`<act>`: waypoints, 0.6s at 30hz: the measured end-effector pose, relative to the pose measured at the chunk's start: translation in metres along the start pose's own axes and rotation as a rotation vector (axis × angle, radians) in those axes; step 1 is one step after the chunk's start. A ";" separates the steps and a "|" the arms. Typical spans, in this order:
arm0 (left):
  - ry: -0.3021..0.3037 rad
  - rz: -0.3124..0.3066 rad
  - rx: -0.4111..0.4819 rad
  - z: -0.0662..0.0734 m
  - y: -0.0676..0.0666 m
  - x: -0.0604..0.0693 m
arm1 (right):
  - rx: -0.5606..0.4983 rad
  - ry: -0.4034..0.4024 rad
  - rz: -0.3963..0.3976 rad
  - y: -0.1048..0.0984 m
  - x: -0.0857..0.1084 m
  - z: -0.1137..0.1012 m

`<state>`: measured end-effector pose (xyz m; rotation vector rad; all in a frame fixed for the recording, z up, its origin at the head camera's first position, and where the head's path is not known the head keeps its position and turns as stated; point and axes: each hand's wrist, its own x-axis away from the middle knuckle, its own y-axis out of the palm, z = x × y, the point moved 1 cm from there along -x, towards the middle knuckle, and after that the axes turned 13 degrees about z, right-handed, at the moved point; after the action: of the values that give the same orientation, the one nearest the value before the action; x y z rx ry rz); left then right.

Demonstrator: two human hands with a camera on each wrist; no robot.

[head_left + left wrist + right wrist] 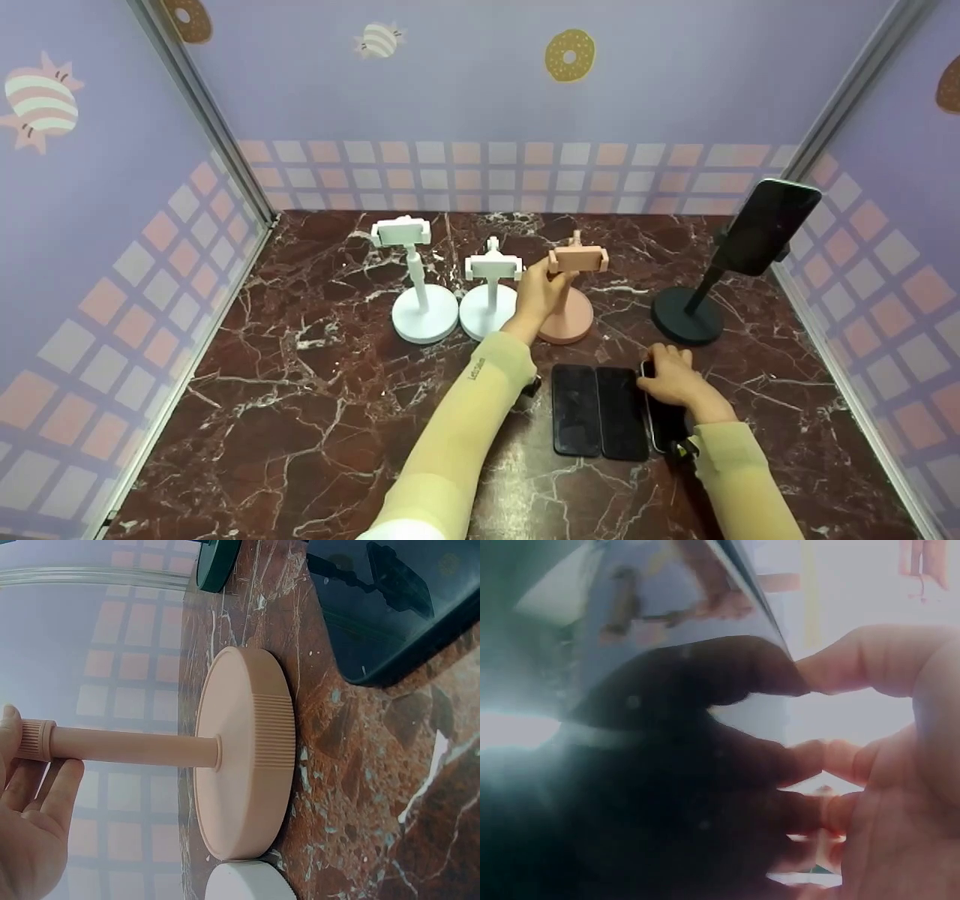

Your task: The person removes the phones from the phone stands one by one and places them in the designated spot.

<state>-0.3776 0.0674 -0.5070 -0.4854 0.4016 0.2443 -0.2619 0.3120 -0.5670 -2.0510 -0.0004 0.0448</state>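
My left hand [538, 296] grips the pink phone stand [571, 315] just below its clamp head. In the left wrist view, the fingers and thumb are around the ribbed collar of the stand's pole [135, 747], and its round base stands on the table. My right hand [675, 379] holds a black phone [666, 426] by its upper edges, at the right end of a row of phones. Close up in the right wrist view, that phone's dark screen [645, 787] mirrors the fingers. Whether it is lifted off the table I cannot tell.
Two black phones, the left one [576, 411] and the middle one [622, 412], lie side by side. Two white stands, one taller [424, 313] and one shorter [480, 311], are left of the pink one. A black stand [686, 315] at right carries a phone [772, 225].
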 end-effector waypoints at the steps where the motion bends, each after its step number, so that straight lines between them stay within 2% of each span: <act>1: -0.001 -0.001 0.001 0.000 0.000 0.000 | 0.001 -0.001 -0.001 0.000 0.000 -0.001; 8: -0.005 -0.004 0.010 0.000 0.001 0.000 | -0.011 -0.017 0.003 -0.001 0.002 -0.002; 14: -0.008 0.000 0.009 0.000 0.000 0.000 | -0.020 -0.065 0.027 0.000 0.002 -0.003; 18: -0.022 -0.018 0.007 -0.001 0.000 0.001 | -0.017 -0.056 0.017 0.000 0.003 -0.003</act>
<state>-0.3771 0.0670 -0.5078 -0.4792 0.3761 0.2304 -0.2586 0.3094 -0.5653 -2.0659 -0.0181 0.1139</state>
